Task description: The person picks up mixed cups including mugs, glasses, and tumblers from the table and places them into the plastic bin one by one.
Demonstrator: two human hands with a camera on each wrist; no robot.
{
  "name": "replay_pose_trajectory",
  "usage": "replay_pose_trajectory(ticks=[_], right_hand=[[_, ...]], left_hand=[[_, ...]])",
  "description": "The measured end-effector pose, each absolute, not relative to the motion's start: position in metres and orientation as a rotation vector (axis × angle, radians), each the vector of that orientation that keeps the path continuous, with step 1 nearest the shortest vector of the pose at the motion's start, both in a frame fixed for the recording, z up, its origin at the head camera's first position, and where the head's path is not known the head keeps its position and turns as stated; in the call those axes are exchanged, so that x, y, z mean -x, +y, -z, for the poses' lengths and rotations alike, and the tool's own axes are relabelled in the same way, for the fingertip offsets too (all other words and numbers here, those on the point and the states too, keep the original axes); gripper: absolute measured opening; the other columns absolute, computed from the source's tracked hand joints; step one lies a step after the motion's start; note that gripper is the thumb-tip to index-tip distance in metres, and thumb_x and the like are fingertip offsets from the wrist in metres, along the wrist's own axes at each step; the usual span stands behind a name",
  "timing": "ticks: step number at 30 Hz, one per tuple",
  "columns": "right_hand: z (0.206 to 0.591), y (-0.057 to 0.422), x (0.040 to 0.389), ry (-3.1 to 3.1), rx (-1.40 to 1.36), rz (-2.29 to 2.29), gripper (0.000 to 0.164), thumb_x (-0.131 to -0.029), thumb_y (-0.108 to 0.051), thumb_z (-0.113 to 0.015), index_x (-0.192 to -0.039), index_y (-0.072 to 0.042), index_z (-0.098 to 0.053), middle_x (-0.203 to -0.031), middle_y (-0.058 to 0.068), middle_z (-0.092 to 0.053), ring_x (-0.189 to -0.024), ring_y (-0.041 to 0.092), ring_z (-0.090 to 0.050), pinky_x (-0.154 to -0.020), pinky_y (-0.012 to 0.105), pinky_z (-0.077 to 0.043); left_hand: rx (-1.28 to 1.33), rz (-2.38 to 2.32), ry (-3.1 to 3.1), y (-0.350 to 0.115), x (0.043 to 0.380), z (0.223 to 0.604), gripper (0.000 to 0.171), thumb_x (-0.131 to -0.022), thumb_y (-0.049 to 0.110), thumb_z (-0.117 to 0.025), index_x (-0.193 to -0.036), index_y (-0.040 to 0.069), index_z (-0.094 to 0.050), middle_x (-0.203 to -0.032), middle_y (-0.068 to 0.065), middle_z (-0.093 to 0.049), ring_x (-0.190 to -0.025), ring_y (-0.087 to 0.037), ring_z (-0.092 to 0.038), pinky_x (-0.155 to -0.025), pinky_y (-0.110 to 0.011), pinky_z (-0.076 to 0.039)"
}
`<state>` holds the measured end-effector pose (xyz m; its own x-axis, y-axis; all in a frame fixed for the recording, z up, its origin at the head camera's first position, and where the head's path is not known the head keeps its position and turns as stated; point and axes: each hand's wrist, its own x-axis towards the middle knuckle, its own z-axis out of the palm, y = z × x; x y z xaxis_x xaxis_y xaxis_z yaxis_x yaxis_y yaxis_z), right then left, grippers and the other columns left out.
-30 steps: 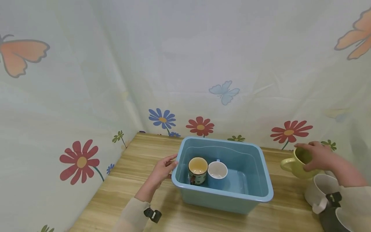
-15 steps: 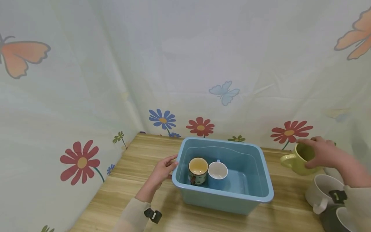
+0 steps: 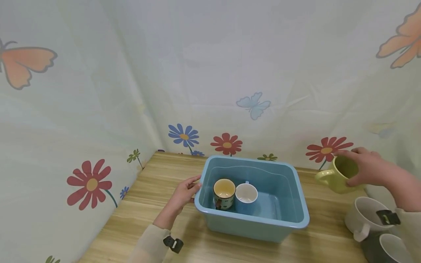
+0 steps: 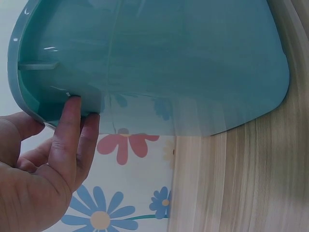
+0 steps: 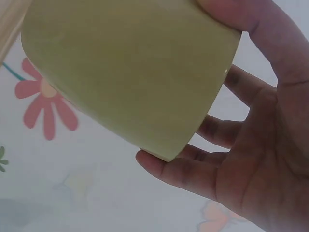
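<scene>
My right hand (image 3: 371,168) holds a yellow-green mug (image 3: 338,182) off the table, right of a blue plastic bin (image 3: 245,229). Thumb and fingers span the mug near its rim, and its handle points left. The mug's body (image 5: 120,72) fills much of the right wrist view. My left hand (image 3: 181,195) grips the bin's left rim; in the left wrist view the thumb lies at the lip and the fingers (image 4: 67,140) press the outer wall below it. Inside the bin, a spotted mug (image 3: 224,201) with a yellow interior stands beside a white cup (image 3: 246,193).
A pale grey mug (image 3: 365,215) stands on the wooden table (image 3: 138,212) at the right, with a dark grey mug (image 3: 376,248) nearer me, partly cut off by the frame. A flowered curtain (image 3: 210,73) borders the table at the back and left.
My right hand has raised the yellow-green mug slightly, away from the grey mugs below. The left hand and the bin have stayed in place.
</scene>
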<state>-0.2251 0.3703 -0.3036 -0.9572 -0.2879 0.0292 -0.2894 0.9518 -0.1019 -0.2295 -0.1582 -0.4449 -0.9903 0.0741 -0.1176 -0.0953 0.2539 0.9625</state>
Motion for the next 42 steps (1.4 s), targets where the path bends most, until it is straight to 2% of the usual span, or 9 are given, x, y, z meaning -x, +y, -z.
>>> replay_pose_trajectory(ticks=[7, 14, 21, 24, 27, 31, 35, 39, 42], right_hand=[[0.291, 0.359, 0.223, -2.975, -0.606, -0.122, 0.087, -0.057, -0.019, -0.091, -0.133, 0.001, -0.053, -0.126, 0.044, -0.053, -0.105, 0.060, -0.056, -0.081, 0.068, -0.049], [0.280, 0.350, 0.222, -3.018, -0.585, -0.130, 0.087, -0.060, -0.019, -0.092, -0.136, 0.001, -0.054, -0.125, 0.042, -0.054, -0.106, 0.062, -0.053, -0.080, 0.065, -0.052], [0.275, 0.346, 0.221, -3.046, -0.586, -0.131, 0.088, -0.062, -0.020, -0.093, -0.138, 0.001, -0.053, -0.126, 0.044, -0.051, -0.105, 0.059, -0.056, -0.077, 0.059, -0.054], [0.275, 0.343, 0.221, -3.049, -0.590, -0.152, 0.088, -0.062, -0.019, -0.093, -0.138, 0.001, -0.052, -0.129, 0.044, -0.050, -0.107, 0.062, -0.054, -0.078, 0.061, -0.053], [0.274, 0.338, 0.222, -3.032, -0.623, -0.161, 0.089, -0.062, -0.020, -0.093, -0.139, 0.002, -0.053, -0.130, 0.041, -0.051, -0.111, 0.059, -0.054, -0.081, 0.061, -0.053], [0.273, 0.330, 0.223, -3.014, -0.678, -0.192, 0.089, -0.062, -0.021, -0.093, -0.140, -0.003, -0.055, -0.127, 0.031, -0.058, -0.112, 0.048, -0.055, -0.081, 0.055, -0.053], [0.272, 0.318, 0.224, -2.989, -0.735, -0.242, 0.086, -0.060, -0.022, -0.094, -0.137, -0.013, -0.059, -0.123, 0.021, -0.062, -0.109, 0.039, -0.053, -0.077, 0.046, -0.048], [0.273, 0.305, 0.226, -2.984, -0.776, -0.305, 0.081, -0.060, -0.023, -0.095, -0.133, -0.013, -0.060, -0.122, 0.022, -0.059, -0.104, 0.034, -0.050, -0.071, 0.038, -0.041], [0.276, 0.296, 0.227, -2.993, -0.803, -0.367, 0.080, -0.061, -0.026, -0.095, -0.132, -0.011, -0.061, -0.124, 0.021, -0.060, -0.106, 0.033, -0.051, -0.072, 0.037, -0.046]], left_hand=[[0.016, -1.841, 2.372, -0.159, 0.230, 0.446, 0.044, -0.105, 0.014, -0.057, -0.147, 0.004, -0.053, -0.127, -0.026, -0.068, -0.099, -0.023, -0.071, -0.076, -0.044, -0.066], [0.024, -1.833, 2.381, -0.159, 0.231, 0.443, 0.044, -0.105, 0.015, -0.057, -0.148, 0.005, -0.053, -0.130, -0.026, -0.067, -0.101, -0.024, -0.070, -0.077, -0.045, -0.065], [0.025, -1.825, 2.381, -0.159, 0.229, 0.445, 0.045, -0.106, 0.017, -0.056, -0.149, 0.005, -0.052, -0.132, -0.027, -0.066, -0.105, -0.026, -0.070, -0.078, -0.047, -0.065], [0.031, -1.825, 2.382, -0.159, 0.229, 0.445, 0.044, -0.106, 0.017, -0.056, -0.148, 0.005, -0.053, -0.132, -0.026, -0.066, -0.105, -0.026, -0.070, -0.078, -0.046, -0.065], [0.028, -1.829, 2.379, -0.159, 0.229, 0.445, 0.044, -0.106, 0.017, -0.056, -0.148, 0.005, -0.053, -0.132, -0.026, -0.066, -0.106, -0.027, -0.070, -0.079, -0.047, -0.065], [0.022, -1.828, 2.380, -0.159, 0.229, 0.444, 0.044, -0.106, 0.017, -0.056, -0.148, 0.005, -0.053, -0.132, -0.026, -0.066, -0.106, -0.028, -0.070, -0.079, -0.047, -0.065], [0.019, -1.826, 2.375, -0.159, 0.228, 0.444, 0.044, -0.106, 0.016, -0.056, -0.148, 0.006, -0.053, -0.132, -0.026, -0.066, -0.105, -0.027, -0.070, -0.079, -0.047, -0.065], [0.014, -1.838, 2.365, -0.159, 0.228, 0.445, 0.045, -0.105, 0.016, -0.056, -0.148, 0.005, -0.053, -0.132, -0.027, -0.066, -0.104, -0.026, -0.070, -0.080, -0.047, -0.065], [0.011, -1.838, 2.367, -0.159, 0.229, 0.446, 0.044, -0.105, 0.015, -0.056, -0.148, 0.005, -0.053, -0.132, -0.027, -0.066, -0.104, -0.026, -0.070, -0.078, -0.046, -0.065]])
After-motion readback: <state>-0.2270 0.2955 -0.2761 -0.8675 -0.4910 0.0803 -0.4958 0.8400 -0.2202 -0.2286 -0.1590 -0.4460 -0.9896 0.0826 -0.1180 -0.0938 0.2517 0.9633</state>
